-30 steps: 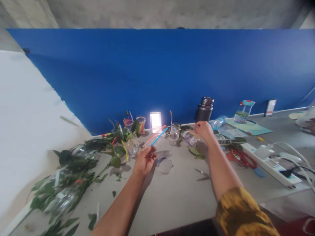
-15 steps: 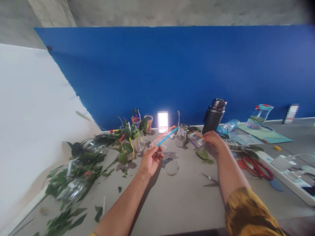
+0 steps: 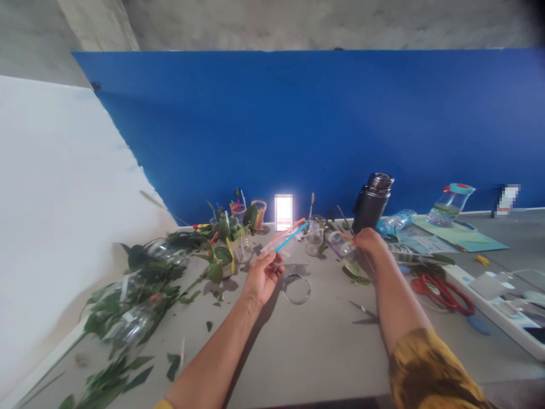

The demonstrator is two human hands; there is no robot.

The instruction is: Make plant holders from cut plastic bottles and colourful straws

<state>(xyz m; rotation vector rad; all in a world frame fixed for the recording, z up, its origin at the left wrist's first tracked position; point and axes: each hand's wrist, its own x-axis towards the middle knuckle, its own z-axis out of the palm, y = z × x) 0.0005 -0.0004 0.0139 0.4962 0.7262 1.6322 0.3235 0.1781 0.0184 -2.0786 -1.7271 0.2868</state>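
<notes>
My left hand [image 3: 264, 277] is closed around a small bunch of drinking straws, pointing up and to the right. A blue straw [image 3: 290, 237] and an orange straw [image 3: 297, 225] stand out among clear ones. Further right, my right hand [image 3: 369, 243] pinches the end of another orange straw [image 3: 347, 236] beside a clear plastic cup [image 3: 336, 243] lying near the flask. A purple straw [image 3: 332, 248] shows at this cup. Between the hands stands a small clear bottle [image 3: 314, 238], and below it lies a clear ring [image 3: 297, 289].
Leafy cuttings [image 3: 123, 295] with clear containers cover the left side. Several cups [image 3: 243, 245] with leaves and straws stand at the back. On the right are a black flask [image 3: 372, 201], a water bottle [image 3: 450, 204], red-handled scissors [image 3: 447, 295] and a power strip [image 3: 506, 318]. Open blades [image 3: 366, 313] lie near my right forearm.
The view has shifted slightly. My left hand keeps the straws in much the same place. My right hand stays by the lying cup, with less of the orange straw showing.
</notes>
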